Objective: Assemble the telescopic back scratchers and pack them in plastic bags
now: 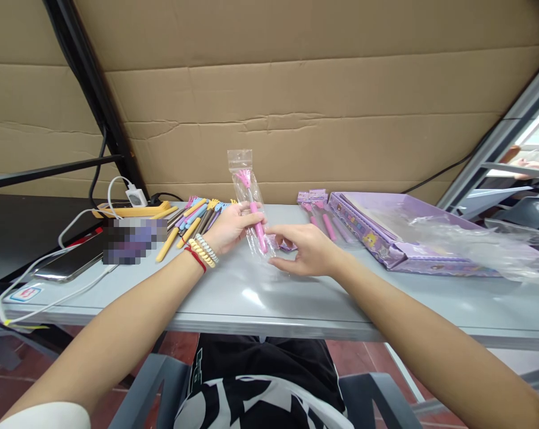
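Note:
A pink back scratcher [256, 220] with a small hand-shaped head stands tilted inside a clear zip bag [240, 159]. My left hand [233, 227] is closed round the bag and the handle, thumb on the front. At the lower end of the bag is my right hand [302, 250], its thumb and forefinger apart beside the handle's tip. Behind those fingers shows a bit of purple printed card [287, 245]; whether the fingers touch it I cannot tell. Bagged pink back scratchers [327, 225] with purple header cards lie just beyond my right hand.
Left of my hands lies a pile of loose back scratchers [193, 220] in several colours. A phone [72, 257], white cables and a yellow power strip [130, 210] are farther left. At right, a purple box [394, 253] holds clear plastic bags [474, 238]. Cardboard [296, 95] walls the back.

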Motion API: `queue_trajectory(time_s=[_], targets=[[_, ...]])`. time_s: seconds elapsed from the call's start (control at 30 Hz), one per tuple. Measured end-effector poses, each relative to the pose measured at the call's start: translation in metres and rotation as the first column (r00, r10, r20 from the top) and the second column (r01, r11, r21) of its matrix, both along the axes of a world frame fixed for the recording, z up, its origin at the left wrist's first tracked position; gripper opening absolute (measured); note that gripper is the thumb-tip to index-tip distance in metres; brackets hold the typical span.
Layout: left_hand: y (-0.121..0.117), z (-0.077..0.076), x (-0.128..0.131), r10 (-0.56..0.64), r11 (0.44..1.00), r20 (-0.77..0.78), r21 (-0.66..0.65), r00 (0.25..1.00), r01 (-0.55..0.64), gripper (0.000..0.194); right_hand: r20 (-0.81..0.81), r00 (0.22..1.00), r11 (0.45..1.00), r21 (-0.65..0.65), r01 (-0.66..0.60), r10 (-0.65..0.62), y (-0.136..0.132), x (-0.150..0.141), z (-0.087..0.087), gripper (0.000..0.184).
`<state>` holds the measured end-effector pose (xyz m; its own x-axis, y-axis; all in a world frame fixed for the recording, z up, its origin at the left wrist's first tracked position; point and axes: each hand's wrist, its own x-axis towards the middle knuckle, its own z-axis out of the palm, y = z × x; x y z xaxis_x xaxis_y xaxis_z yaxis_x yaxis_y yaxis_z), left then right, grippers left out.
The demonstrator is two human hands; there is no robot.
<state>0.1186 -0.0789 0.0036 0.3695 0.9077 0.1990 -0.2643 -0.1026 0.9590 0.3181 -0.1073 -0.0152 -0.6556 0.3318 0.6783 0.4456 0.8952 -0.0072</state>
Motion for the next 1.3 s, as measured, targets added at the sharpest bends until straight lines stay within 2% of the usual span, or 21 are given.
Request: queue_trajectory(time_s=[0.17, 0.23, 0.33, 0.43, 0.5, 0.57, 0.67, 0.8, 0.9, 1.07, 1.2, 1.3], targets=[[0.004, 0.004, -0.006, 0.053, 0.998, 0.034, 0.023, 0.998, -0.054, 0.034, 0.007, 0.99, 0.985, -0.103, -0.14, 0.141, -0.002, 0.007, 0.009, 0.035], [0.005, 0.005, -0.007, 0.079, 0.997, 0.05, 0.021, 0.996, -0.08, 0.031, 0.027, 0.988, 0.986, -0.078, -0.148, 0.151, -0.002, 0.008, 0.01, 0.041], [0.005, 0.006, -0.007, 0.114, 0.993, 0.063, 0.011, 0.991, -0.115, 0.027, 0.119, 0.989, 0.995, 0.026, -0.095, 0.091, -0.002, 0.004, 0.007, 0.053], [0.004, 0.007, -0.008, 0.126, 0.992, 0.069, 0.008, 0.99, -0.127, 0.026, 0.213, 0.977, 0.987, 0.156, -0.039, 0.005, -0.002, 0.0, 0.005, 0.034], [0.005, 0.006, -0.008, 0.121, 0.992, 0.063, 0.019, 0.991, -0.123, 0.025, 0.217, 0.976, 0.974, 0.225, -0.024, -0.026, -0.003, -0.002, 0.004, 0.019], [0.006, 0.006, -0.008, 0.121, 0.992, 0.053, 0.033, 0.991, -0.123, 0.025, 0.178, 0.983, 0.966, 0.258, -0.015, -0.033, -0.003, -0.003, 0.004, 0.013], [0.007, 0.003, -0.007, 0.151, 0.987, 0.014, 0.049, 0.988, -0.152, 0.031, 0.118, 0.993, 0.98, 0.199, -0.021, -0.003, -0.002, -0.004, 0.003, 0.017], [0.009, -0.002, -0.006, 0.142, 0.981, -0.091, 0.149, 0.986, -0.128, 0.035, 0.125, 0.991, 0.999, 0.011, -0.041, 0.039, -0.003, -0.007, 0.0, 0.016], [0.009, -0.005, -0.005, 0.146, 0.97, -0.168, 0.218, 0.975, -0.108, 0.033, 0.139, 0.987, 0.992, -0.109, -0.064, 0.079, -0.004, -0.009, -0.001, 0.012], [0.007, -0.006, -0.003, 0.131, 0.972, -0.194, 0.217, 0.972, -0.087, 0.031, 0.101, 0.989, 0.967, -0.243, -0.077, 0.104, -0.003, -0.008, -0.002, 0.012], [0.008, -0.004, -0.004, 0.126, 0.983, -0.11, 0.148, 0.986, -0.109, 0.036, 0.082, 0.989, 0.959, -0.264, -0.101, 0.126, 0.0, -0.004, -0.001, 0.006], [0.009, -0.001, -0.006, 0.115, 0.99, 0.021, 0.084, 0.993, -0.116, 0.038, 0.047, 0.989, 0.976, -0.175, -0.13, 0.14, 0.002, 0.0, 0.001, 0.022]])
